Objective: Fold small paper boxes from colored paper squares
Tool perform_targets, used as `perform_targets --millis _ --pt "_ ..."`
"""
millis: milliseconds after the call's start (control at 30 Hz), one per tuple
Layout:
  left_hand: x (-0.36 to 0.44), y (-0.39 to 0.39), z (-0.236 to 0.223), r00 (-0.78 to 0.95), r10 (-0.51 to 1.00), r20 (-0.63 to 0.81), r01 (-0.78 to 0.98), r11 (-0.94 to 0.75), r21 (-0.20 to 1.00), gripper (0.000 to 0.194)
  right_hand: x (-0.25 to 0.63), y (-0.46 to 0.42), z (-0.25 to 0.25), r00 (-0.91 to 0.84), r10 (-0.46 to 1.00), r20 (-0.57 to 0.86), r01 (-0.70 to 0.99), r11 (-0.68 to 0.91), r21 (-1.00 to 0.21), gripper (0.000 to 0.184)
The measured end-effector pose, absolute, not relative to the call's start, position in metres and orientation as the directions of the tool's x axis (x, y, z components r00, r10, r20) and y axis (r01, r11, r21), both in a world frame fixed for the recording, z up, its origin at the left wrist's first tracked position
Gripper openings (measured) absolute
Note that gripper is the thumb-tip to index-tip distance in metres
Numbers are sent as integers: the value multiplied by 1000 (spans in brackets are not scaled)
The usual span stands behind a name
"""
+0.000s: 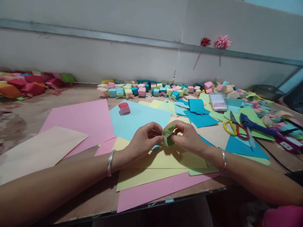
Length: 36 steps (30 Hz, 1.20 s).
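Observation:
Both hands meet over the sheets at the middle of the table, around a small folded piece of green paper. My left hand pinches its left edge between thumb and fingers. On the other side my right hand grips the upper right part, its fingertips partly hidden by the paper. Beneath them lie yellow paper sheets and a pink sheet. A small open pink paper box sits on the light blue sheet beyond my left hand.
Scissors with red and yellow handles and a blue glue gun lie at the right. Small coloured paper cubes line the wall, with larger ones at far left. Dark blue paper and a large pink sheet flank the middle.

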State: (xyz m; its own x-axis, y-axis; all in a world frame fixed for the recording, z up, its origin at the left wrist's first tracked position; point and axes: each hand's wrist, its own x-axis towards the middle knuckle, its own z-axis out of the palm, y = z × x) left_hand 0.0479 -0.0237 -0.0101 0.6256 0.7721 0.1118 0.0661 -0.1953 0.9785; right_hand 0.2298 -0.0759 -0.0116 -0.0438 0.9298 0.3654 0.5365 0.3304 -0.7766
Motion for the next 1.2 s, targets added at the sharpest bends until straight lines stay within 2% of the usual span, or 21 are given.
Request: perform_targets --millis 200,300,467,600,667,767,867,933,967,1100,1200 --pt "48 -20 -16 626 773 98 101 -205 974 8 229 -78 -13 -75 924 376 550 352 -757 30" --pt "48 -17 -17 613 781 119 142 -257 956 7 228 -80 -12 -84 908 410 603 373 -705 40" --pt "46 -12 -19 599 779 185 234 -391 890 6 231 -78 -14 -109 874 474 683 412 -603 29" --pt "45 -10 -21 623 722 301 254 -550 796 12 234 -74 -16 -131 852 508 671 453 -587 28" --pt "44 -10 -20 633 705 319 253 -578 776 13 234 -73 -16 -161 843 513 665 477 -575 26" --pt "44 -14 -15 632 731 256 223 -489 843 9 233 -75 -14 -159 831 533 685 481 -546 21" --pt "45 -20 -8 664 744 76 64 -158 985 13 230 -79 -12 -101 812 575 704 467 -536 17" --pt "46 -24 -4 697 717 -16 -34 56 998 20 229 -80 -11 -76 790 608 701 476 -531 15" --pt "46 -26 -3 707 706 -34 -49 97 994 22 228 -81 -11 -72 781 620 698 483 -528 15" --pt "46 -29 -4 713 701 0 47 -49 998 26 226 -82 -12 -90 788 609 699 485 -525 15" --pt "45 -30 -7 685 728 14 71 -86 994 16 225 -83 -12 -145 808 571 702 490 -516 12"
